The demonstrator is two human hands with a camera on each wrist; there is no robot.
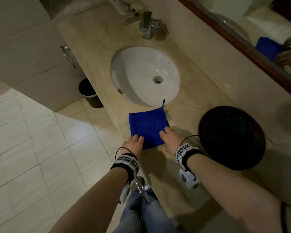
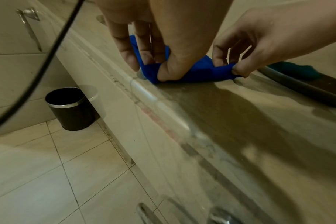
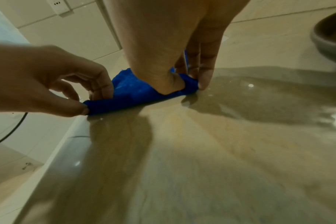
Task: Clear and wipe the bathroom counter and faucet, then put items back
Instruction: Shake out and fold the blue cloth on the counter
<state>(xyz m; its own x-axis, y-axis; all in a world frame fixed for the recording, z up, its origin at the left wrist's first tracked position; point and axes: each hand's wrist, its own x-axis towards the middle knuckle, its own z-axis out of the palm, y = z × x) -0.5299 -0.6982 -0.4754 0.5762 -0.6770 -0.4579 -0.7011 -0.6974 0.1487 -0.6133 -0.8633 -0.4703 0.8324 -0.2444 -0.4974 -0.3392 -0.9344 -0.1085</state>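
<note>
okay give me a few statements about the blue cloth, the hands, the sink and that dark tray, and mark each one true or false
1. Both hands pinch the near edge of the blue cloth. True: the left hand and the right hand each grip a near corner.
2. The blue cloth lies inside the sink. False: it lies on the counter, in front of the sink.
3. The dark round tray sits to the right of the cloth. True.
4. Water runs from the faucet. False: no stream shows and the basin looks dry.
5. The black bin stands on the counter. False: it stands on the floor, under the counter's left end.
</note>
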